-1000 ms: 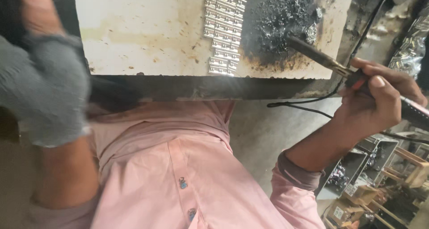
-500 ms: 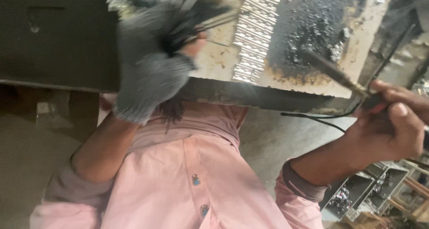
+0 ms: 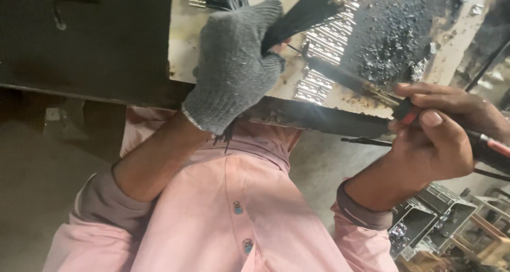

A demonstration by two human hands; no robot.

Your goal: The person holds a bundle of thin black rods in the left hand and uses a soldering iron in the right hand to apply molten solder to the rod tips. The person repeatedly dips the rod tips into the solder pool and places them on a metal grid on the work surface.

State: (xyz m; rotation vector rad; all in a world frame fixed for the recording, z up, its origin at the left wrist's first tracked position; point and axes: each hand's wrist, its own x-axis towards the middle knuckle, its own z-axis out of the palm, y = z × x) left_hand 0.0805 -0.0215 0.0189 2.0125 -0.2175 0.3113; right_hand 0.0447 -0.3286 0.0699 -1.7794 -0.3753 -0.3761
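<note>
Two hands are at work over the edge of a dirty pale worktop [image 3: 212, 49]. My left hand [image 3: 234, 70], in one grey knitted glove, is closed around a bundle of thin black wires [image 3: 305, 11] and holds it just above the worktop. My right hand [image 3: 441, 139] is bare and is closed on the black and red handle of one soldering iron [image 3: 350, 81]. Its long dark shaft lies across the worktop and its tip comes near the wire ends beside the glove.

Between the two hands lie several rows of small shiny metal pieces [image 3: 319, 65]; they are too many and too small to count. Behind the iron, one big black burnt patch [image 3: 393, 43] with grey crumbs covers the worktop corner. One dark cable [image 3: 372, 142] passes under my right hand. Lower right, some metal trays [image 3: 430, 219] stand on the ground.
</note>
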